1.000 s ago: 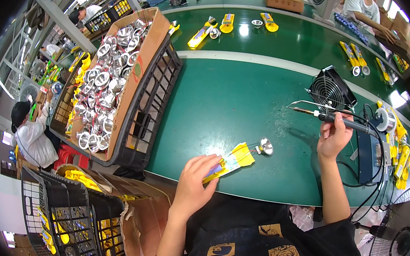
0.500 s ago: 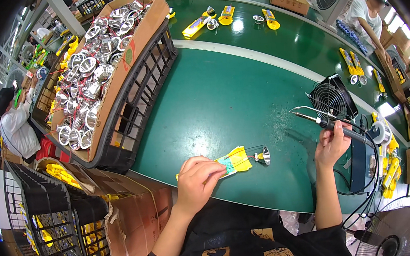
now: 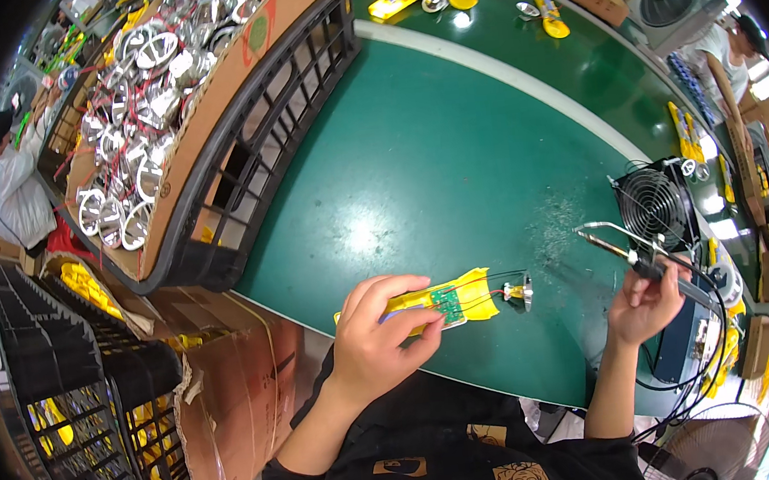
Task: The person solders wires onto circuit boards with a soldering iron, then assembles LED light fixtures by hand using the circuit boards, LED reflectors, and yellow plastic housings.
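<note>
My left hand [image 3: 380, 342] grips the near-left part of a yellow plastic flashlight housing [image 3: 476, 285] on the green bench, index finger along the far side and thumb along the near side. A small green circuit board [image 3: 446, 306] shows between them; the palm hides the rest. Thin wires run right from the board to a silver reflector cup [image 3: 526, 291] standing on its side just beyond the housing. My right hand [image 3: 647, 301] is closed around the handle of a soldering iron [image 3: 648, 267], its tip pointing up and left, apart from the board, with a thin metal guide above it.
A cardboard box [image 3: 231, 88] of reflectors sits in a black crate [image 3: 282, 139] at left. Behind the iron stand a small black fan [image 3: 654, 198] and a blue box-shaped unit [image 3: 686, 327] with cables. Yellow housings lie on the far conveyor [image 3: 516, 70]. A person [image 3: 718, 64] works at far right.
The left thumb and index finger have spread from a pinch over the board to either side of the housing, uncovering more board. The whole view has shifted; the iron is still held up.
</note>
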Demonstrator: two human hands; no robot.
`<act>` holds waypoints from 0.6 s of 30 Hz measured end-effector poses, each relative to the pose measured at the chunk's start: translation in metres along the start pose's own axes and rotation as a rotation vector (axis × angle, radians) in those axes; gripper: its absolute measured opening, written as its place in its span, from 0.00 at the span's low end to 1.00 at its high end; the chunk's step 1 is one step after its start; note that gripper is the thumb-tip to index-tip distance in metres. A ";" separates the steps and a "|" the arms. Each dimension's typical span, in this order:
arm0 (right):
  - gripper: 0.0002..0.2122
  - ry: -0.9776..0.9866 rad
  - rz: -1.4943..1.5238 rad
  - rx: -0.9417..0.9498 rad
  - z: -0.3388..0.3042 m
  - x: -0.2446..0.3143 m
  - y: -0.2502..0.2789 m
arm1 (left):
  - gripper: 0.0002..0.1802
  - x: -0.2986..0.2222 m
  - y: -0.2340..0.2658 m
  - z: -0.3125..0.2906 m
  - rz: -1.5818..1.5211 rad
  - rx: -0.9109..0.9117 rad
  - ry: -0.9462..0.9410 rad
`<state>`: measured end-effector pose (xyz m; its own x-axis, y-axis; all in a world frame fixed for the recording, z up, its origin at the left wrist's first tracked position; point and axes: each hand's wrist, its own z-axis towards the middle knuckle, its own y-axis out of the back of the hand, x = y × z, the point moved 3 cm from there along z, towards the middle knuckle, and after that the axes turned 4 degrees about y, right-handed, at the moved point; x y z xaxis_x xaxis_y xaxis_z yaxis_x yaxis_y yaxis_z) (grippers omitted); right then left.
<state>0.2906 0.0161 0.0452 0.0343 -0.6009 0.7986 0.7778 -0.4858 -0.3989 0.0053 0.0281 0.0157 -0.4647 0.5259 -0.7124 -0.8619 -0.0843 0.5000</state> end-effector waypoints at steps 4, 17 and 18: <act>0.07 -0.063 0.085 0.302 -0.021 0.007 -0.017 | 0.09 0.003 -0.001 -0.002 0.008 0.009 0.027; 0.15 -0.266 -0.308 0.456 -0.063 -0.011 -0.043 | 0.08 0.006 -0.002 0.006 -0.056 0.124 0.100; 0.15 -0.272 -0.310 0.459 -0.063 -0.011 -0.043 | 0.08 0.006 -0.002 0.006 -0.059 0.145 0.097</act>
<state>0.2169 0.0037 0.0251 -0.1242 -0.2625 0.9569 0.9659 -0.2526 0.0561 0.0054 0.0370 0.0133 -0.4378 0.4416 -0.7832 -0.8532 0.0706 0.5167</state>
